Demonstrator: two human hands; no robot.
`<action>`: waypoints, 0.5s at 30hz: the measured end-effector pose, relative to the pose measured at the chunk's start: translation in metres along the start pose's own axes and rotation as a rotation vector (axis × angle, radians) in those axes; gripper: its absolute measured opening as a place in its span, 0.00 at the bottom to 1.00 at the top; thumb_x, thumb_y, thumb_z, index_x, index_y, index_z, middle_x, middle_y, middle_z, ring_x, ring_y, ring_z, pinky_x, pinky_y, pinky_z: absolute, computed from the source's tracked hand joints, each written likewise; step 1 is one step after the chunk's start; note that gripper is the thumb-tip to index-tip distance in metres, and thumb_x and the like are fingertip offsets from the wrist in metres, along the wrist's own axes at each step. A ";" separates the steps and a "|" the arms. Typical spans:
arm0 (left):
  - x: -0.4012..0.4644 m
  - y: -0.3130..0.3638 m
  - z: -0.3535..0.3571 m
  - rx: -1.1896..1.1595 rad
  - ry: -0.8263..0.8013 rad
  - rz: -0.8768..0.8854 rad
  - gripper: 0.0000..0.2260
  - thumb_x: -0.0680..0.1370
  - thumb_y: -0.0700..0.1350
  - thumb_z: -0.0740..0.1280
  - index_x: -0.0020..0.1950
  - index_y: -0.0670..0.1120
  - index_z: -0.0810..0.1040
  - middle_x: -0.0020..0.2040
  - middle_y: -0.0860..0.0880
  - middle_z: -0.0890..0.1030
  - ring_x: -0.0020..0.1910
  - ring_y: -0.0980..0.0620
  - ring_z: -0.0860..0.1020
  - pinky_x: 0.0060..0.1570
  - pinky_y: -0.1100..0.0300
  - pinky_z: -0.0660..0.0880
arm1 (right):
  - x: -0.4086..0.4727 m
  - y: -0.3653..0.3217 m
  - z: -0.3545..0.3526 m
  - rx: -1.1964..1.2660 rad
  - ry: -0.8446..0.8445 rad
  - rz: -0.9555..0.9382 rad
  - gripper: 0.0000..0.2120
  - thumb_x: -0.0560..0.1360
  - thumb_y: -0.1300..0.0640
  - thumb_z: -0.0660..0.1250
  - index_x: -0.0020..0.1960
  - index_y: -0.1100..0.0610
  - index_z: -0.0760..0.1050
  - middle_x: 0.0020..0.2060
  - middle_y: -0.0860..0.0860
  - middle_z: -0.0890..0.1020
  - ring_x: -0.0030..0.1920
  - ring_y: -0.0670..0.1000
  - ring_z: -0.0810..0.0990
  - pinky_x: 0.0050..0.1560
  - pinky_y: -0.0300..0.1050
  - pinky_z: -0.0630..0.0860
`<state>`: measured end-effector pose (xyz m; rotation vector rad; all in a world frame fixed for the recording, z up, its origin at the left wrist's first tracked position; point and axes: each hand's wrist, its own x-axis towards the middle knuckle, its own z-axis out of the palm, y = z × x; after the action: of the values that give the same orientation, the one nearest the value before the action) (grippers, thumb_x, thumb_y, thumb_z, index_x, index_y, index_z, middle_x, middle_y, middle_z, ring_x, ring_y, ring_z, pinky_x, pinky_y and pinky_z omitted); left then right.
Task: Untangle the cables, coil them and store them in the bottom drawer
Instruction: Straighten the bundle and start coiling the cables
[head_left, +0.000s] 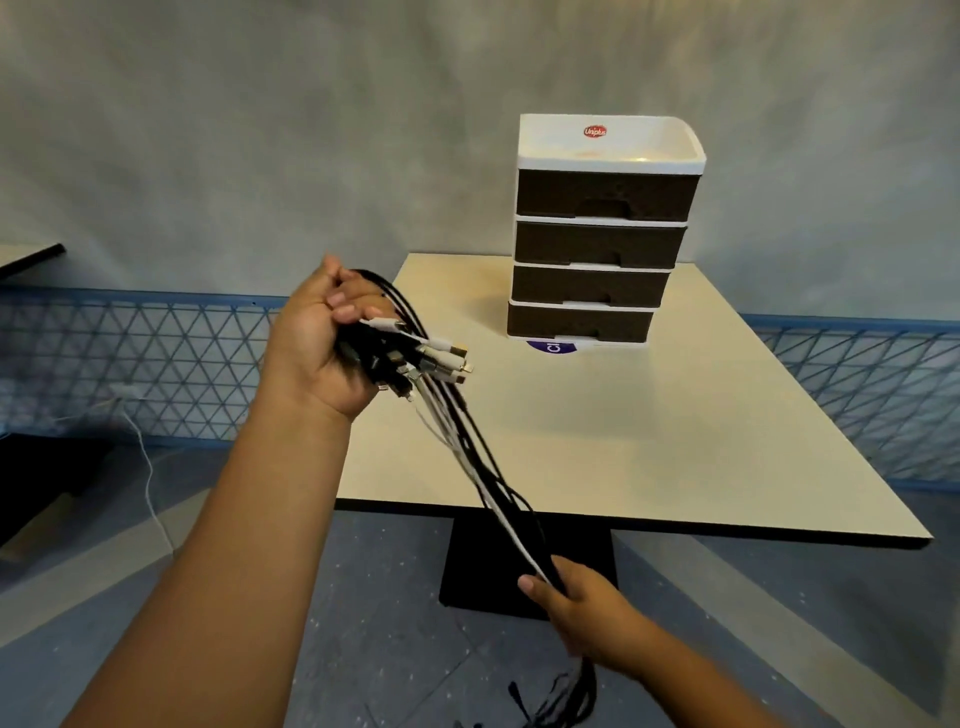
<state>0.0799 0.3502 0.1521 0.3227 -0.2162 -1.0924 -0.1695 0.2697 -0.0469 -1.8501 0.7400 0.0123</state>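
My left hand (319, 345) is raised at the table's left corner and grips a bundle of black and white cables (470, 447) near their plug ends, which fan out to the right. The bundle runs down and right to my right hand (576, 603), which grips it lower down, in front of the table's near edge. Loose cable ends (566, 696) hang below that hand. A drawer unit (597, 234) with several dark drawers stands at the back of the table, all shut. The bottom drawer (579, 325) is the lowest one.
The cream table (649, 441) has a black pedestal base (467, 566). A purple sticker (550, 347) lies in front of the drawer unit. A blue mesh fence (130, 364) runs behind. A white cord (148, 483) trails on the floor at left.
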 end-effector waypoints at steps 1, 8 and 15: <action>0.001 -0.003 -0.001 0.103 0.083 0.091 0.16 0.83 0.50 0.60 0.36 0.47 0.68 0.24 0.55 0.66 0.20 0.59 0.65 0.24 0.66 0.68 | -0.003 -0.010 0.000 -0.134 -0.030 0.006 0.16 0.80 0.43 0.61 0.64 0.50 0.73 0.46 0.49 0.81 0.44 0.47 0.80 0.49 0.48 0.78; -0.002 -0.021 -0.023 0.806 0.272 0.359 0.15 0.83 0.55 0.60 0.39 0.48 0.67 0.27 0.54 0.64 0.23 0.56 0.63 0.29 0.62 0.68 | -0.042 -0.095 -0.006 -0.818 -0.104 -0.091 0.16 0.82 0.42 0.55 0.57 0.55 0.68 0.50 0.56 0.79 0.49 0.58 0.78 0.40 0.49 0.69; -0.015 -0.030 -0.031 1.223 0.099 0.296 0.15 0.83 0.53 0.58 0.40 0.47 0.64 0.27 0.54 0.64 0.24 0.55 0.64 0.29 0.62 0.69 | -0.075 -0.172 -0.031 -1.070 -0.055 -0.312 0.10 0.81 0.46 0.58 0.54 0.52 0.68 0.44 0.54 0.76 0.40 0.55 0.68 0.39 0.47 0.65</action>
<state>0.0585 0.3562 0.1123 1.3803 -0.8126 -0.5320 -0.1553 0.3166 0.1366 -2.9510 0.3973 0.3081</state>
